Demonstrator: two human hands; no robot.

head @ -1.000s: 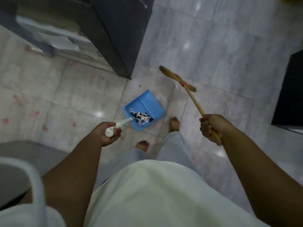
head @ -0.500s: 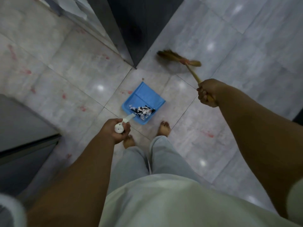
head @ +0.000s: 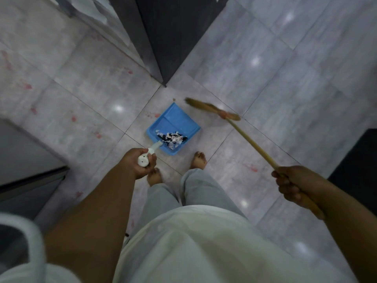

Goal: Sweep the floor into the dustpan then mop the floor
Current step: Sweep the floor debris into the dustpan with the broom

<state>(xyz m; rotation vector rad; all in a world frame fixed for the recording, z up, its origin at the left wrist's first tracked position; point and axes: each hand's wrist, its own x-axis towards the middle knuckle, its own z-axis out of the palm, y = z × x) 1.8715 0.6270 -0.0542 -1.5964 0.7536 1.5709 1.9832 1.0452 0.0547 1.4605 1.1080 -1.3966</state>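
A blue dustpan [head: 173, 123] lies on the grey tiled floor [head: 265, 64] just ahead of my bare feet, with white and dark scraps [head: 172, 138] piled near its back. My left hand [head: 140, 163] is shut on its white handle. My right hand [head: 293, 185] grips a wooden broom handle [head: 251, 142]. The broom's straw head [head: 206, 108] is blurred, close to the dustpan's far right corner. A small brown speck [head: 174, 99] lies on the floor beyond the pan.
A dark cabinet corner [head: 161, 48] stands right behind the dustpan. Red stains [head: 151, 115] dot the tiles to the left and right. A grey furniture edge [head: 30, 160] is at the left, and a dark block [head: 359, 160] at the right.
The broom head has swung down and left toward the dustpan's far corner. My right hand has moved back toward me. The dustpan stays in my left hand.
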